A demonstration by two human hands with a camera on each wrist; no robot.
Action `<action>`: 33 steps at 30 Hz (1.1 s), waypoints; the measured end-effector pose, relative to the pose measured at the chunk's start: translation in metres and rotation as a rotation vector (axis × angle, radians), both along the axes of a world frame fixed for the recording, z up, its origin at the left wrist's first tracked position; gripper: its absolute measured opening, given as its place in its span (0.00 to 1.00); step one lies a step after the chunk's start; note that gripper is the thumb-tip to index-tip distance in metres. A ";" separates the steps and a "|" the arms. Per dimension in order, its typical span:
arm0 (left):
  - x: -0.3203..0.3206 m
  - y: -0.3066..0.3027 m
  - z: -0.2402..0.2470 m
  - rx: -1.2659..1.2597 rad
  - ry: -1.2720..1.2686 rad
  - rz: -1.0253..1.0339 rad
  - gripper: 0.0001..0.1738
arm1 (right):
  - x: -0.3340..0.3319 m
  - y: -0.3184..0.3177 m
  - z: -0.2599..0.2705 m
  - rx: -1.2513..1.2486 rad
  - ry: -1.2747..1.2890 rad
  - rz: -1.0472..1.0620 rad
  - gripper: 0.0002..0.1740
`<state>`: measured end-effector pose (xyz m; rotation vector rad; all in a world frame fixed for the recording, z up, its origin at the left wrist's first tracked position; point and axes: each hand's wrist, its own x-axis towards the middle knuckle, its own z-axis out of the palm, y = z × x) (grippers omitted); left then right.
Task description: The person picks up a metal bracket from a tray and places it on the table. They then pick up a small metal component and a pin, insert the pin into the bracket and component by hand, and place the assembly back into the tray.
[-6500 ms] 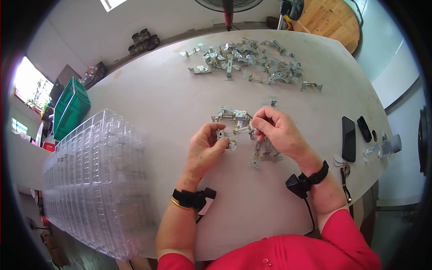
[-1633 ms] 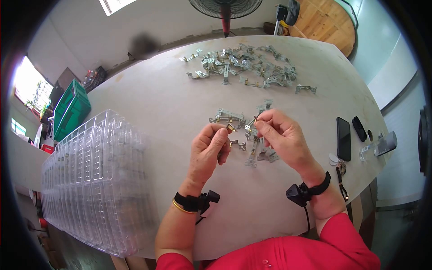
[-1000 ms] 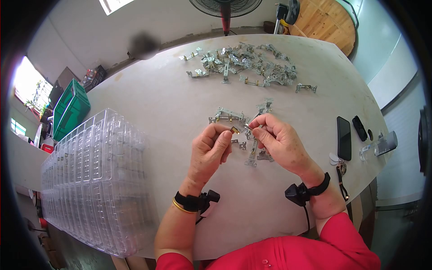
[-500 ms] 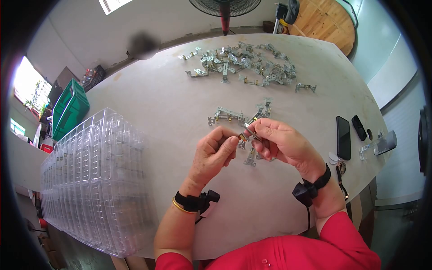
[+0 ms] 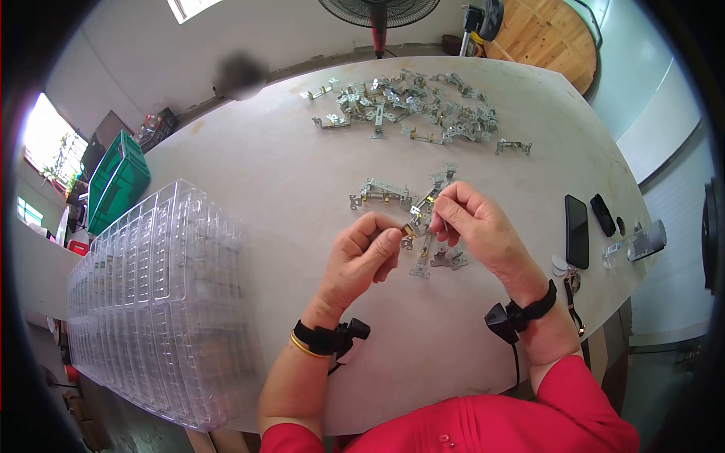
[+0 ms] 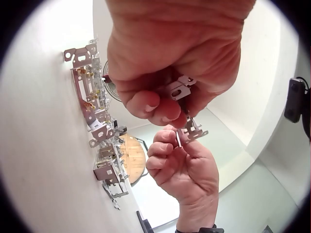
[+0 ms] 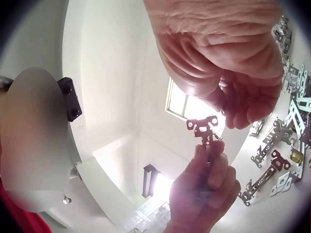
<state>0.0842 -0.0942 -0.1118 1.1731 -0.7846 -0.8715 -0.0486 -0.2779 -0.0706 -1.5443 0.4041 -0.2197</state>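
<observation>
My left hand [image 5: 365, 249] grips a metal mounting bracket [image 7: 203, 125]; its flat end with holes sticks out past the thumb and forefinger, and brass-coloured metal shows near the fingertips in the head view. Most of the bracket is hidden inside the fist. Just to the right, my right hand [image 5: 479, 230] pinches a thin metal pin [image 6: 178, 139] between thumb and forefinger, a little apart from the bracket end in the head view. Beyond and beneath the hands lie several similar brackets [image 5: 383, 193] on the table [image 5: 287, 174].
A large heap of brackets [image 5: 408, 106] covers the far middle of the table. Stacked clear plastic trays [image 5: 162, 302] stand at the left, with a green crate [image 5: 119, 181] behind. At the right lie a phone [image 5: 576, 232], a black case [image 5: 603, 215], keys [image 5: 574, 281] and a clear bottle [image 5: 638, 245].
Half a second ago my right fingers were at the bracket's end, hand turned over; now they have drawn back up and right. Over the last second, the left hand moved slightly right with the bracket.
</observation>
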 end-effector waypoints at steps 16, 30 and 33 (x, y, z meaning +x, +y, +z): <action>0.001 0.000 0.003 0.033 0.002 0.038 0.14 | -0.002 0.019 0.010 -0.049 -0.231 0.049 0.10; 0.006 0.003 0.008 0.025 0.227 -0.054 0.13 | -0.003 0.016 0.004 -0.474 -0.411 0.140 0.03; 0.006 0.004 0.012 -0.080 0.409 -0.079 0.13 | -0.004 0.017 0.004 -0.378 -0.298 0.099 0.03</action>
